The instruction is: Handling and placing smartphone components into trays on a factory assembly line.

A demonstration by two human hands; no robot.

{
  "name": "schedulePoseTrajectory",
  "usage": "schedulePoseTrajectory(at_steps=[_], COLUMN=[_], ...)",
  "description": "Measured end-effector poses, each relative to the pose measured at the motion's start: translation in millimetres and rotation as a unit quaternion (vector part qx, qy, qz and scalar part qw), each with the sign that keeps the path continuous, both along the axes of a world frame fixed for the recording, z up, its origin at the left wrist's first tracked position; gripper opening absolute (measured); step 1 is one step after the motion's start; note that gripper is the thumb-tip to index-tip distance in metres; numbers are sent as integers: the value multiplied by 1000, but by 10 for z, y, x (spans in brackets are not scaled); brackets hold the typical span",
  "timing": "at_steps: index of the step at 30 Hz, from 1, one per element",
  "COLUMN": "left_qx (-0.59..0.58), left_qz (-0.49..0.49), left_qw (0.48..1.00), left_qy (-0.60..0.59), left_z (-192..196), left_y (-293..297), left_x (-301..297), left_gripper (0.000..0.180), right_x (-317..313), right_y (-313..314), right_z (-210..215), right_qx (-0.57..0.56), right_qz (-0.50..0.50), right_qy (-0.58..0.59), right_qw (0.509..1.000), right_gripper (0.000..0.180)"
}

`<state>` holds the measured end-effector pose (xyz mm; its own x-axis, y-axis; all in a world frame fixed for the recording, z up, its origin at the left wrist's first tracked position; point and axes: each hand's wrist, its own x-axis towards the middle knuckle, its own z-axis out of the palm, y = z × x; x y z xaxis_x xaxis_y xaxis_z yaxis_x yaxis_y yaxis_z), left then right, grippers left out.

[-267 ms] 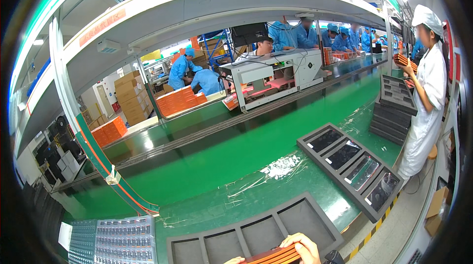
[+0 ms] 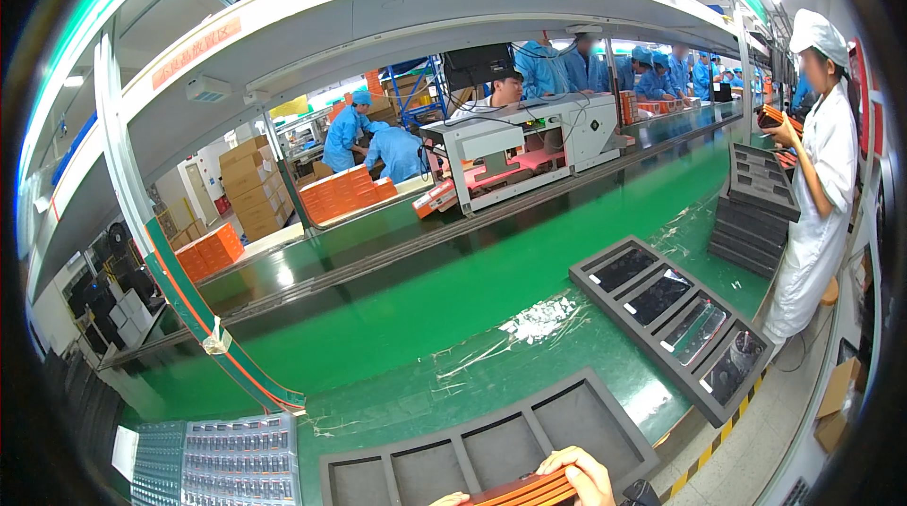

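At the lower edge, a stack of several thin, flat pieces with orange edges [image 2: 524,493] is held between my two hands. My right hand [image 2: 584,470] is closed round its right end, fingers over the top. Only a few fingertips of my left hand [image 2: 452,498] show, at the stack's left end; the picture's edge cuts off the rest. Just beyond the stack lies a dark foam tray [image 2: 501,449] with several bare compartments. To its right, a second foam tray [image 2: 616,294] carries dark, glossy, screen-like panels [image 2: 695,328].
Clear plastic trays of small parts [image 2: 239,459] lie at left. A black object [image 2: 641,493] sits beside my right hand. Black foam trays [image 2: 748,232] are piled at right, near a co-worker [image 2: 817,194] holding orange-edged pieces. A white machine [image 2: 539,147] straddles the far line.
An orange box has slid a little left, out of the white machine's end. The co-worker at right has shifted the held pieces slightly. My hands and the stack look unmoved.
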<state>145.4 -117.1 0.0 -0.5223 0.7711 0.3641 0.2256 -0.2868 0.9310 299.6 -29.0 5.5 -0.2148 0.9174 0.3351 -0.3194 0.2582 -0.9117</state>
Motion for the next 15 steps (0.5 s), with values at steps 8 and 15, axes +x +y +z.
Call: schedulePoseTrajectory(at_steps=[8,15], left_qx=[-3,-3], left_qz=[-2,1], left_qw=[1000,1000], left_qy=[2,2], left_z=[3,-4], left_y=[-11,-8], left_x=[0,-2], left_gripper=[33,34], right_x=[2,-2], right_y=[-7,0], right_z=[-11,11], right_qx=[5,6], right_qz=[-2,-4], right_qy=[0,-7], right_qw=[1000,1000], right_gripper=[27,27])
